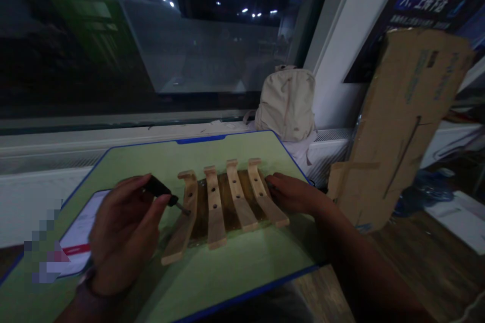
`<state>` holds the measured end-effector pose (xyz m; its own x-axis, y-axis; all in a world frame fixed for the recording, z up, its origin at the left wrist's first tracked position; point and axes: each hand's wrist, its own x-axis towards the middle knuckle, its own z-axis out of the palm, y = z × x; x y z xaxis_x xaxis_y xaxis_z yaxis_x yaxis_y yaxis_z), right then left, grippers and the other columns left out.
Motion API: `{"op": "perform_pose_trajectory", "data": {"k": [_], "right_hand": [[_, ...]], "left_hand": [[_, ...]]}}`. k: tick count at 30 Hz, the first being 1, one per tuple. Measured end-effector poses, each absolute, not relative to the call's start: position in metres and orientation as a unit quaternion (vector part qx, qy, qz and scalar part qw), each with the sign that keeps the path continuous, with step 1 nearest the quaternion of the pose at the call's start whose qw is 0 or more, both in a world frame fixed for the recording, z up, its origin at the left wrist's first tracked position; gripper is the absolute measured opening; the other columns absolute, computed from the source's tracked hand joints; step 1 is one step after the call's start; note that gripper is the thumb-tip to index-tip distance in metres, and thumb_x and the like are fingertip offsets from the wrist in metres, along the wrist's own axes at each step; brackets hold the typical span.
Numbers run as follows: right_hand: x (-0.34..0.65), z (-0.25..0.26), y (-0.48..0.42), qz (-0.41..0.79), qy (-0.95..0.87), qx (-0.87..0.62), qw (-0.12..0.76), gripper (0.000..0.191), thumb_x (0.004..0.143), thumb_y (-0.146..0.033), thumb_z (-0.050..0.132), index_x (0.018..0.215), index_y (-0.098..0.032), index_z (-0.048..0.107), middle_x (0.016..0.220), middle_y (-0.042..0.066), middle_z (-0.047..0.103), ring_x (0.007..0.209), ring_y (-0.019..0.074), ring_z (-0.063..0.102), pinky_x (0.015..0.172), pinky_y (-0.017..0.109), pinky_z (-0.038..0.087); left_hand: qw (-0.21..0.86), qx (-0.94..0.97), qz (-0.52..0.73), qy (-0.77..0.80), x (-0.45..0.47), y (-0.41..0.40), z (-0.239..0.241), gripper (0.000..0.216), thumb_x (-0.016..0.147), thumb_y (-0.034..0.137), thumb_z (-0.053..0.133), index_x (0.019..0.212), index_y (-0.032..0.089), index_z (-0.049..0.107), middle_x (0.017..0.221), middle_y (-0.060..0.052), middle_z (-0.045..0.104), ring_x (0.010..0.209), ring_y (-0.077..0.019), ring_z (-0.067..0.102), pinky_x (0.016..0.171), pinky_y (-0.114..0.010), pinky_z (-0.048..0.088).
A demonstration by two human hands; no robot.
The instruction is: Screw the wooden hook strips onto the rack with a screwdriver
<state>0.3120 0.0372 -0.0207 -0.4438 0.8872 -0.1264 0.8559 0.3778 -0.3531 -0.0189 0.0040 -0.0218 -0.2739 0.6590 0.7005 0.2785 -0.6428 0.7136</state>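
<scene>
A wooden rack (223,207) of several curved pale slats on a darker board lies on a green table (227,272) with a blue edge. My left hand (121,232) is closed round a small black screwdriver (161,191); its tip touches the leftmost slat (184,217). My right hand (293,194) rests against the rightmost slat (265,197), fingers curled on the rack's right side.
A white sheet with a red stripe (81,234) lies at the table's left. A cream backpack (286,103) sits on the sill behind. A tall cardboard box (401,121) leans at the right. Dark window glass fills the back.
</scene>
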Motion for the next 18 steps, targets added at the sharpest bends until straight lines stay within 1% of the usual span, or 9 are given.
{"op": "perform_pose_trajectory", "data": {"k": [2, 5, 7, 11, 14, 15, 18], "right_hand": [[0.312, -0.0216, 0.0381, 0.183, -0.828, -0.528, 0.041, 0.017, 0.098, -0.022, 0.044, 0.103, -0.016, 0.06, 0.101, 0.013, 0.067, 0.089, 0.0215, 0.063, 0.076, 0.031, 0.044], [0.3115, -0.0212, 0.0385, 0.178, -0.829, -0.53, 0.034, 0.019, 0.1, -0.023, 0.043, 0.105, -0.015, 0.06, 0.103, 0.013, 0.066, 0.09, 0.0219, 0.063, 0.076, 0.031, 0.044], [0.311, -0.0203, 0.0385, 0.178, -0.828, -0.53, 0.026, 0.02, 0.1, -0.023, 0.043, 0.106, -0.014, 0.06, 0.104, 0.014, 0.066, 0.091, 0.0222, 0.064, 0.077, 0.031, 0.045], [0.3114, -0.0203, 0.0379, 0.172, -0.83, -0.53, 0.016, 0.021, 0.1, -0.023, 0.042, 0.105, -0.014, 0.061, 0.102, 0.013, 0.066, 0.091, 0.021, 0.064, 0.079, 0.03, 0.045], [0.3137, -0.0227, 0.0373, 0.168, -0.835, -0.524, 0.025, 0.02, 0.099, -0.023, 0.043, 0.105, -0.014, 0.06, 0.102, 0.014, 0.066, 0.091, 0.0213, 0.063, 0.082, 0.031, 0.047], [0.3147, -0.0237, 0.0373, 0.168, -0.837, -0.521, 0.031, 0.02, 0.099, -0.023, 0.044, 0.105, -0.014, 0.06, 0.102, 0.014, 0.066, 0.092, 0.0219, 0.064, 0.083, 0.032, 0.047], [0.3171, -0.0253, 0.0378, 0.173, -0.841, -0.511, 0.047, 0.022, 0.099, -0.024, 0.042, 0.106, -0.014, 0.061, 0.103, 0.015, 0.067, 0.095, 0.0235, 0.064, 0.086, 0.034, 0.049]], "left_hand": [[0.157, 0.602, 0.685, 0.379, -0.0167, 0.0028, -0.0222, 0.049, 0.078, 0.02, 0.079, 0.124, 0.033, 0.066, 0.105, 0.001, 0.073, 0.087, -0.015, 0.07, 0.073, -0.026, 0.063], [0.193, 0.624, 0.671, 0.351, -0.0165, 0.0013, -0.0222, 0.048, 0.086, 0.017, 0.07, 0.132, 0.028, 0.06, 0.114, -0.003, 0.073, 0.102, -0.0158, 0.072, 0.089, -0.026, 0.062], [0.196, 0.629, 0.672, 0.339, -0.018, 0.0025, -0.0213, 0.047, 0.086, 0.016, 0.07, 0.131, 0.027, 0.06, 0.114, -0.004, 0.073, 0.102, -0.0155, 0.072, 0.088, -0.024, 0.062], [0.18, 0.622, 0.69, 0.323, -0.0197, 0.0081, -0.0183, 0.05, 0.073, 0.014, 0.081, 0.119, 0.03, 0.066, 0.102, 0.001, 0.071, 0.087, -0.0133, 0.071, 0.07, -0.021, 0.062], [0.131, 0.591, 0.708, 0.364, -0.0174, 0.0091, -0.0179, 0.047, 0.069, 0.014, 0.084, 0.112, 0.028, 0.069, 0.096, 0.002, 0.071, 0.078, -0.0115, 0.069, 0.062, -0.02, 0.06], [0.124, 0.586, 0.712, 0.368, -0.0162, 0.0085, -0.0182, 0.045, 0.072, 0.015, 0.083, 0.113, 0.028, 0.07, 0.097, 0.001, 0.072, 0.079, -0.0118, 0.07, 0.065, -0.021, 0.061], [0.191, 0.603, 0.68, 0.371, -0.0133, 0.0059, -0.0188, 0.044, 0.088, 0.019, 0.069, 0.13, 0.028, 0.062, 0.109, -0.003, 0.074, 0.091, -0.0142, 0.073, 0.085, -0.029, 0.062]]}}
